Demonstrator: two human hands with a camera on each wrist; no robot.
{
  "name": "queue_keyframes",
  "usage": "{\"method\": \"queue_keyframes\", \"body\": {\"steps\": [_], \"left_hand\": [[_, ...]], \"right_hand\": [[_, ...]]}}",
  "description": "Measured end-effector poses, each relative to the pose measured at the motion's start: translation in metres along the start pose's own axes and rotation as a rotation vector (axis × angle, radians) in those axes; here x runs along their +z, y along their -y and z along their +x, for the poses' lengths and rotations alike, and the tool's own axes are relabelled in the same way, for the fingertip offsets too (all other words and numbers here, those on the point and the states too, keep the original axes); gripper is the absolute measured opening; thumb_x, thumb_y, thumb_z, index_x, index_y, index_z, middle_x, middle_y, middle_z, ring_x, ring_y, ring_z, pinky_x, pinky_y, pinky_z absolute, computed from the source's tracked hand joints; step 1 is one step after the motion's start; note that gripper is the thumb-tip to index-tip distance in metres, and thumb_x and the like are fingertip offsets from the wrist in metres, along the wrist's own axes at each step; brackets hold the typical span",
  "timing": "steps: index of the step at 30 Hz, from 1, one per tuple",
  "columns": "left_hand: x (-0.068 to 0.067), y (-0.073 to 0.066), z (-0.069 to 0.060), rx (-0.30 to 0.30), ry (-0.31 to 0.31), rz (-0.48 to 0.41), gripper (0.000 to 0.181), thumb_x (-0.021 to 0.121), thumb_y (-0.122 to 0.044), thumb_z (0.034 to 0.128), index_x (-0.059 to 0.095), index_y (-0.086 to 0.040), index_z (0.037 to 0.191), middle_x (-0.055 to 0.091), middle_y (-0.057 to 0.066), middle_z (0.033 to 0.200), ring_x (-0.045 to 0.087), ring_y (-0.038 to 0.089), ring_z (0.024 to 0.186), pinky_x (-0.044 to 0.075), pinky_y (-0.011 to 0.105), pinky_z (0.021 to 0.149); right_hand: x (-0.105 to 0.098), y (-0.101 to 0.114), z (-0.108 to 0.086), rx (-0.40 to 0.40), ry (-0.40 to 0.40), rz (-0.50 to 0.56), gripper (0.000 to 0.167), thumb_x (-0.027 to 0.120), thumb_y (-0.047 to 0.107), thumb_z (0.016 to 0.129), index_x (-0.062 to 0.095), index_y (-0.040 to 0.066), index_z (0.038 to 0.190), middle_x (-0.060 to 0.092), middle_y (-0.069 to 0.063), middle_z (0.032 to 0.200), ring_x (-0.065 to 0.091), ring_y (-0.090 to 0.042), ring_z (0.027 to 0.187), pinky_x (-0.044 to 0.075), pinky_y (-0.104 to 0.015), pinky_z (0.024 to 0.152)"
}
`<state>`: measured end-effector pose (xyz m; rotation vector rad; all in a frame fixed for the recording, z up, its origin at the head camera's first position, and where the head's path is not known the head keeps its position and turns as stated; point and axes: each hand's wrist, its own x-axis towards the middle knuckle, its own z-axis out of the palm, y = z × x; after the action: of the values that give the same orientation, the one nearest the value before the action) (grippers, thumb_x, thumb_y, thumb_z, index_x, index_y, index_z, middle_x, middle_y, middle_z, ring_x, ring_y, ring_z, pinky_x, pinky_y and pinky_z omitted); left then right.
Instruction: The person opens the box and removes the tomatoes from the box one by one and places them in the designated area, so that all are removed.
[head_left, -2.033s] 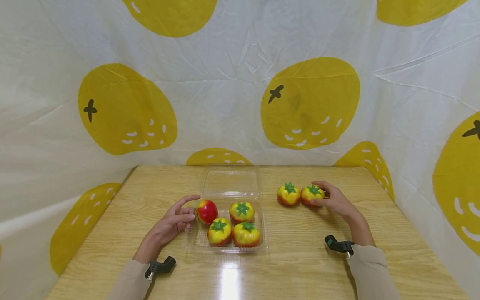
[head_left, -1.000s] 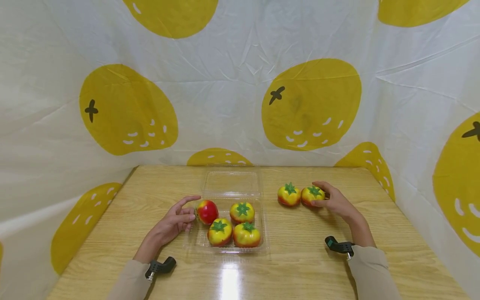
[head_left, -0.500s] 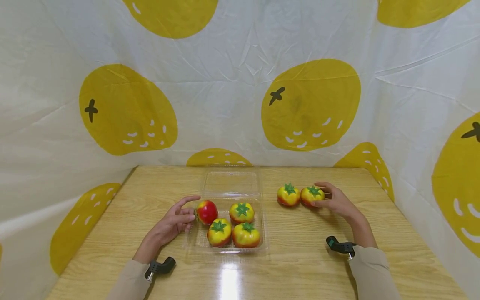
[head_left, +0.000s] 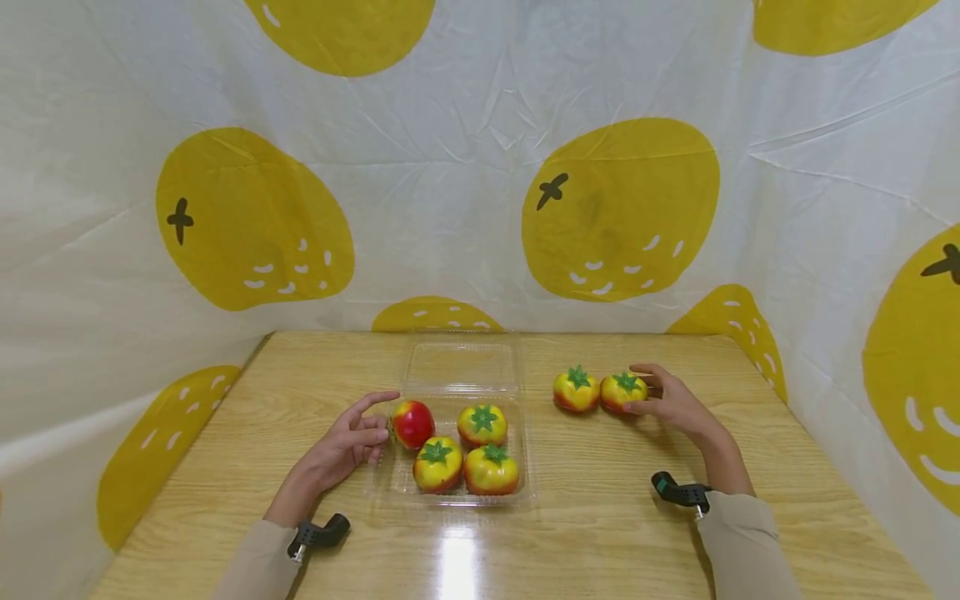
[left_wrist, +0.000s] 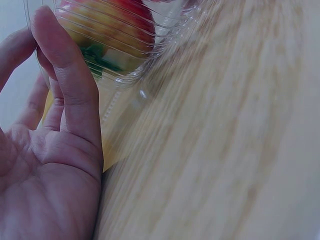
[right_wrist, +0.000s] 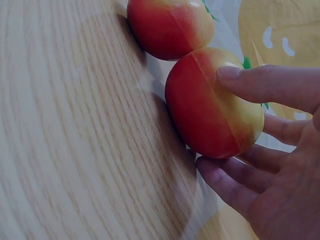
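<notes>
A clear plastic clamshell box [head_left: 528,450] lies with its lid folded back on the table. Inside sit several yellow-and-red toy tomatoes with green star-shaped tops; one, a redder toy tomato [head_left: 413,424], is tipped on its side by the left wall. My left hand [head_left: 347,442] is at that wall, its fingers loosely extended against the clear plastic. To the right of the box, my right hand [head_left: 675,407] holds a toy tomato [right_wrist: 215,105] between thumb and fingers, and the fruit rests on the table. Another toy tomato [head_left: 576,390] touches it on the left.
The wooden table [head_left: 600,533] ends at a white cloth wall [head_left: 442,217] printed with large yellow fruit. The box's folded-back lid [head_left: 463,367] reaches toward the table's far edge. Black wrist mounts [head_left: 321,533] sit at both sleeves.
My right hand's upper fingers have shifted slightly to the right along the tomato. The left hand, the box and the fruit stay in place.
</notes>
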<state>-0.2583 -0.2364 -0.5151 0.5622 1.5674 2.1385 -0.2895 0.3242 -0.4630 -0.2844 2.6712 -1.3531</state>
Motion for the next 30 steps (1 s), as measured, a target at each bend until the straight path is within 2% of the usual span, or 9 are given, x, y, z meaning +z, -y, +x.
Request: {"method": "queue_keyframes", "body": {"steps": [16, 30], "left_hand": [[-0.001, 0.0, 0.0, -0.003, 0.005, 0.001, 0.058, 0.052, 0.003, 0.1023, 0.035, -0.013, 0.155, 0.064, -0.005, 0.086, 0.064, 0.007, 0.065, 0.058, 0.02, 0.062], [0.0, -0.001, 0.0, -0.02, -0.002, -0.005, 0.06, 0.052, 0.003, 0.1024, 0.033, -0.013, 0.157, 0.067, -0.005, 0.087, 0.062, 0.007, 0.065, 0.058, 0.019, 0.062]], "right_hand": [[-0.005, 0.004, -0.003, 0.016, 0.01, -0.016, 0.083, 0.074, 0.026, 0.095, 0.028, -0.006, 0.156, 0.034, -0.039, 0.155, 0.038, -0.059, 0.14, 0.036, -0.07, 0.114], [-0.015, 0.039, -0.012, -0.052, -0.044, -0.122, 0.076, 0.071, 0.024, 0.098, 0.03, -0.003, 0.157, 0.034, -0.039, 0.157, 0.034, -0.061, 0.143, 0.035, -0.072, 0.113]]}}
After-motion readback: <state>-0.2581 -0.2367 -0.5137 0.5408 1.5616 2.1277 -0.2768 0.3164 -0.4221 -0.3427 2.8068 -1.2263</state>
